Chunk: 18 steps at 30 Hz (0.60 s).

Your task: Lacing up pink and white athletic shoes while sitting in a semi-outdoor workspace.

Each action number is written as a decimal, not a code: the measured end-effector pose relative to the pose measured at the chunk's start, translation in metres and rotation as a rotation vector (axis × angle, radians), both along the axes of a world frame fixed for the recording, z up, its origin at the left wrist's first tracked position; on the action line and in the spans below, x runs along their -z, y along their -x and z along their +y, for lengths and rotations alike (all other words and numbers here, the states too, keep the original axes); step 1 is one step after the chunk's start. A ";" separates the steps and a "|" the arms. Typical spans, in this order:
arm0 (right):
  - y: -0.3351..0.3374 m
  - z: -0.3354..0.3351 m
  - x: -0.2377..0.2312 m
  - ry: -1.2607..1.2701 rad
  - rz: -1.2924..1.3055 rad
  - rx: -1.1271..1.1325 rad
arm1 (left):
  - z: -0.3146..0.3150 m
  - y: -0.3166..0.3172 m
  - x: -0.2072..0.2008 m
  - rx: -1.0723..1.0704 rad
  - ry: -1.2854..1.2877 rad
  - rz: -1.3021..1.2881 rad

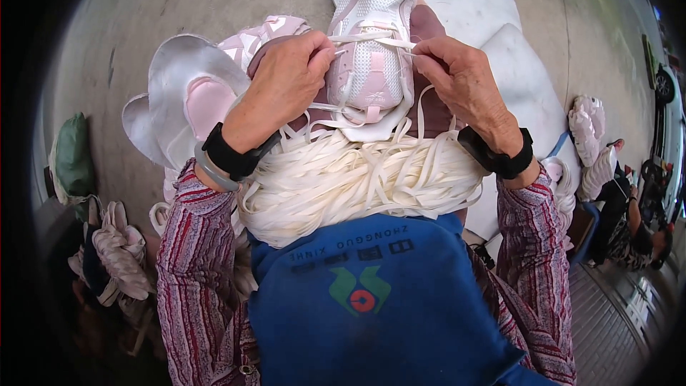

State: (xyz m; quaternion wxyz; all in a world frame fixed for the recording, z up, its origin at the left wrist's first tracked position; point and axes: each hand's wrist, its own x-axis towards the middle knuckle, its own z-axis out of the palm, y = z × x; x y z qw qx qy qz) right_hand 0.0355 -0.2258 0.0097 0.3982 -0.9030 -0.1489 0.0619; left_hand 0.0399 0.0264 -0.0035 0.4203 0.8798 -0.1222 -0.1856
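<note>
A pink-and-white mesh shoe (pixel 366 58) is turned upper-side up, toe pointed away. A white lace (pixel 389 41) is strung across near its toe.

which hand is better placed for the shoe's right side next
Likely the right hand: it pinches lace at the right edge of the shoe; the left hand is at the left.

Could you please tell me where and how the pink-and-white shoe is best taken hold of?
The shoe is probably best gripped across its rounded toe, from the far side: the toe points outward and is uncovered, whereas the left hand and right hand pinch the lace over its middle.
</note>
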 end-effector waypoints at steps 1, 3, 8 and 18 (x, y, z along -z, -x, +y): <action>0.001 -0.004 0.003 -0.016 0.019 0.009 | -0.005 -0.003 -0.005 -0.035 -0.068 0.040; -0.001 -0.006 0.006 0.007 0.017 0.013 | -0.010 -0.007 -0.005 -0.062 -0.142 0.080; -0.015 -0.011 0.020 -0.009 0.020 0.064 | -0.010 -0.017 -0.007 -0.023 -0.133 -0.013; -0.014 -0.007 0.021 -0.068 -0.037 -0.024 | -0.016 -0.026 -0.026 -0.149 0.055 0.343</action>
